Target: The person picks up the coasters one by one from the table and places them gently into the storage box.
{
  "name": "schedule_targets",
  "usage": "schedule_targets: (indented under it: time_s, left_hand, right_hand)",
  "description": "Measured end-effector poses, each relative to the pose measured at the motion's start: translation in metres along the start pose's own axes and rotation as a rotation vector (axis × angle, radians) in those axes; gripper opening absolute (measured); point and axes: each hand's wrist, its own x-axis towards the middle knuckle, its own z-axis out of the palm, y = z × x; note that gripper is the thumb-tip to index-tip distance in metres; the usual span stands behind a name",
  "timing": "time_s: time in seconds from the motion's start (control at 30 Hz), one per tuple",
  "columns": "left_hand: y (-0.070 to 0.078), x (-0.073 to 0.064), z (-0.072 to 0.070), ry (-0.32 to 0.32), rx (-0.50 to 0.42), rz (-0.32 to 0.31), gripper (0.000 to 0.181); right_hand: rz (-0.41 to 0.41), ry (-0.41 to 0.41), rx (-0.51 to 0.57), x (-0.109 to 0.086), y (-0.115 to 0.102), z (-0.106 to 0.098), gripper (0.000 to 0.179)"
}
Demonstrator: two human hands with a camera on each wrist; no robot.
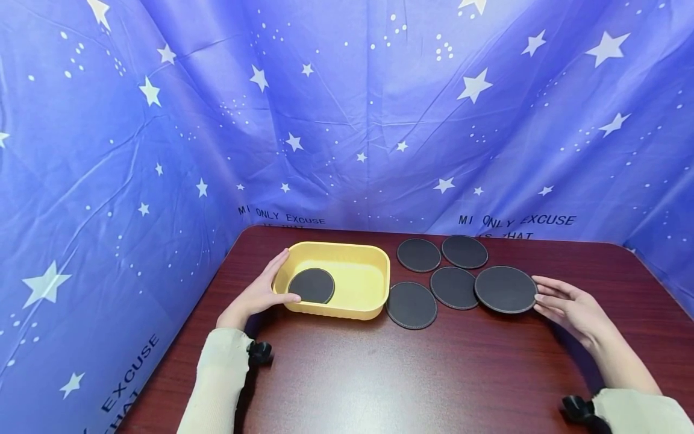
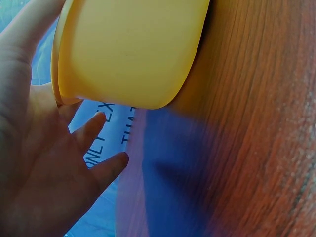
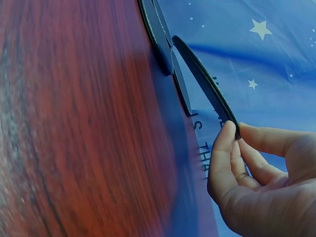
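Note:
A yellow plastic basin (image 1: 352, 310) stands on the table with one round black coaster (image 1: 311, 286) lying in its left part. My left hand (image 1: 262, 290) holds the basin's left end, the thumb over the near rim and a finger at the far corner. In the left wrist view, other fingers of the left hand (image 2: 54, 163) spread out beyond the basin wall (image 2: 128, 54). My right hand (image 1: 569, 307) pinches another black coaster (image 1: 506, 290) by its right edge. The right wrist view shows this coaster (image 3: 207, 84) raised off the table, tilted, between thumb and fingers.
Several more black coasters lie between the basin and my right hand, among them a near one (image 1: 412, 305), a middle one (image 1: 454, 288) and a far one (image 1: 464, 252). Blue star-printed cloth (image 1: 368, 120) hangs behind the dark red wooden table (image 1: 379, 374).

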Motion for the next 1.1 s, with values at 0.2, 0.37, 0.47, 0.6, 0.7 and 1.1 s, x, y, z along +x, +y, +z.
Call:
schedule_targets:
  time_s: [0.2,0.37,0.47,0.6,0.7,1.1]
  left_hand:
    - [0.000,0.000,-0.001,-0.002,0.003,0.002,0.112]
    - [-0.001,0.000,-0.001,-0.001,0.008,0.007,0.112]
    - [-0.001,0.000,-0.001,-0.001,0.008,0.007,0.112]
    - [-0.002,0.001,0.000,0.000,0.008,0.006,0.112]
    - [-0.002,0.001,0.000,0.001,0.006,0.004,0.112]
    - [-0.002,0.000,0.000,-0.004,-0.002,0.002,0.111]
  right_hand:
    - [-0.001,-0.009,-0.006,0.001,0.002,0.004,0.051]
    - [0.007,-0.010,-0.032,0.002,0.003,0.006,0.051]
    - [0.012,-0.007,-0.041,0.003,0.003,0.008,0.051]
    - [0.005,-0.025,-0.033,0.004,0.005,0.010,0.050]
    - [-0.002,-0.050,-0.017,0.005,0.007,0.011,0.050]
    - [0.017,-0.042,-0.057,0.010,0.010,0.022,0.049]
